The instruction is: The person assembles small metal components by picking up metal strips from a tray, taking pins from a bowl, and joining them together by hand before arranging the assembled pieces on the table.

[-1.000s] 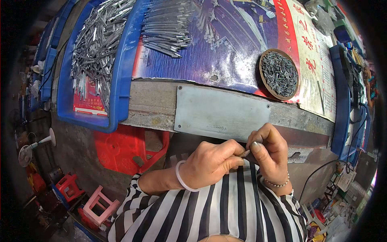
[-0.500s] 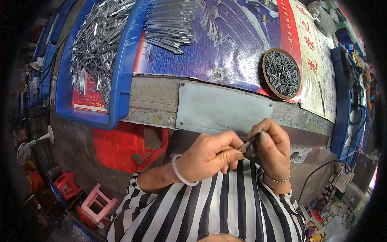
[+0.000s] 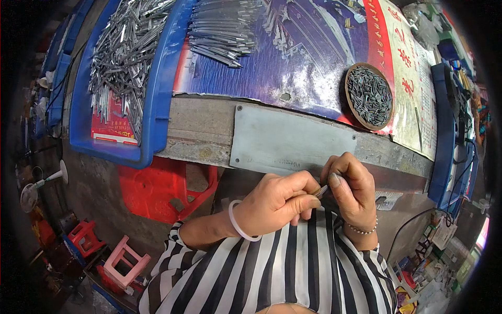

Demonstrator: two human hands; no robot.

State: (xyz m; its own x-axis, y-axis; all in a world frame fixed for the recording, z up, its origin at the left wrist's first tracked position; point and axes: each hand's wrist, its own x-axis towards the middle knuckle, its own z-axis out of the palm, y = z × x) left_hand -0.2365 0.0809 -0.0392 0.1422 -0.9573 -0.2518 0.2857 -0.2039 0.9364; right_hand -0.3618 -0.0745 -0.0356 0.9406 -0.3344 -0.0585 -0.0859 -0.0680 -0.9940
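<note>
My left hand, with a pale bangle at its wrist, pinches a slim metal piece between thumb and forefinger. At the piece's other end are the closed thumb and fingers of my right hand, which wears a beaded bracelet. Most of the piece is hidden by fingers. Both hands are raised in front of my striped top, just off the near edge of a grey metal plate fixed to the bench. Beyond the plate to the right sits a round brown bowl full of small dark metal pins.
A blue bin on the left holds many slim metal strips. More strips lie in a row on the poster-covered bench. Below the bench edge is a red plastic stool. A blue tray stands at right.
My right fingertips have shifted slightly along the metal piece, and its angle between my hands has changed a little. The view has moved very slightly.
</note>
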